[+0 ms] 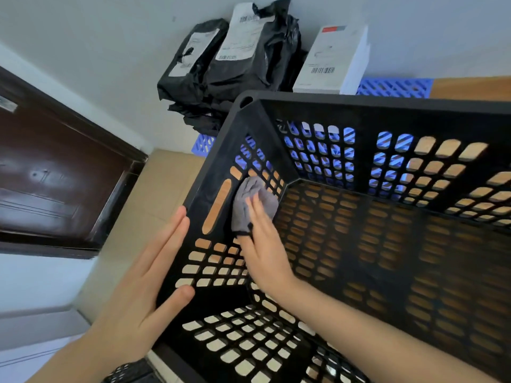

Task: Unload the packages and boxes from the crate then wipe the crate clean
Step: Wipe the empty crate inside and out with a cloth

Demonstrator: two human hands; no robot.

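A person looks down into one large black crate [359, 102] with slotted walls and floor; it fills the middle and right of the view and sits on pale floor tiles. Inside the crate are one grey cloth [250, 197] and the right hand [265, 250]. That hand's fingers lie fairly straight on the bunched cloth, pressing it against the inner left wall beside a long handle slot. The left hand [149, 277] rests flat on the outside of the same wall, with fingers straight and together, holding nothing.

Beyond the crate's far left corner, against a white wall, stand two black bags [243, 51] with white labels. More black plastic is crumpled beneath them, and I cannot count it. One white box [329, 62] stands just right of the bags. All of these rest on a blue grid [395, 88]. A dark door [55, 175] is at the left.
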